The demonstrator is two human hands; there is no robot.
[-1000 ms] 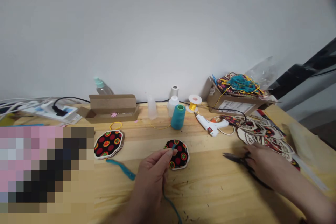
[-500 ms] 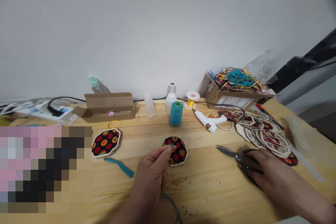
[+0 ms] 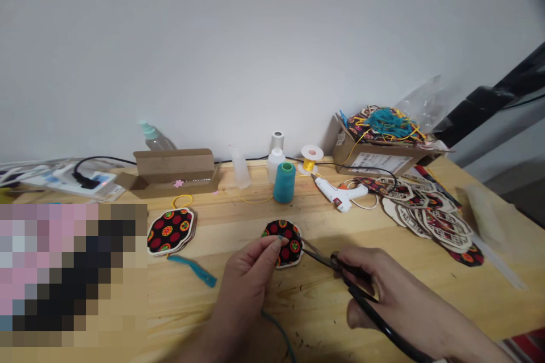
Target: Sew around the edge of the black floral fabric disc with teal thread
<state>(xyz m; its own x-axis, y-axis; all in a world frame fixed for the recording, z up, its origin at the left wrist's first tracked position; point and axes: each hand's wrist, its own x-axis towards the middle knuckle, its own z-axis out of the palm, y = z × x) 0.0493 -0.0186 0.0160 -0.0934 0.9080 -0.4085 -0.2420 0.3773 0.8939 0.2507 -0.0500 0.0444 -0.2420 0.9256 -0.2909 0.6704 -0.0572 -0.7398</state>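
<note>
My left hand pinches the end of a teal thread, whose length trails down toward the table's front edge. Just behind those fingertips lies a black scalloped piece with red and orange flower patterns and a pale rim. My right hand grips black-handled scissors by the loops. The blades are slightly parted, with tips pointing left over the patterned piece, close to my left fingertips. Behind stands a teal thread cone. Whether thread lies between the blades cannot be made out.
At left are a stack of patterned pieces with a teal tassel and an open cardboard box. A white glue gun, more pale-rimmed pieces and a filled carton occupy the right side.
My right hand has lifted the scissors from the right side of the table and brought them left, near my left fingertips. My left hand keeps its pinch in nearly the same place.
</note>
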